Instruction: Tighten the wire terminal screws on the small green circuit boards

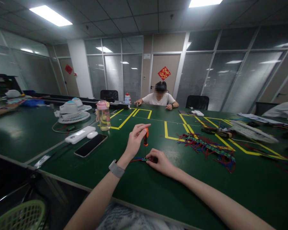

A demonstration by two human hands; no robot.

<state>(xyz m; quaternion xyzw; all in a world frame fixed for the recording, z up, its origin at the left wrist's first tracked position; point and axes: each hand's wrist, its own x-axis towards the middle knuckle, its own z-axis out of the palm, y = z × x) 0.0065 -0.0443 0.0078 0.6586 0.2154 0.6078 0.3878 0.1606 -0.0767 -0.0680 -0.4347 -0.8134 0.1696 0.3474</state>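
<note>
My left hand [135, 140] grips an orange-handled screwdriver [146, 136] held upright, tip pointing down at a small green circuit board [145, 159] with red and blue wires. My right hand [160, 161] lies on the green table [139, 188] and pinches that board, holding it flat. A grey watch is on my left wrist. A pile of similar wired boards [207, 148] lies to the right of my hands.
A black phone [90, 145], a white power bank [80, 134], a pink-lidded bottle [103, 115] and white fans [71, 113] stand to the left. A person [159, 95] sits across the table. A green basket [19, 215] sits at lower left. Yellow tape marks the tabletop.
</note>
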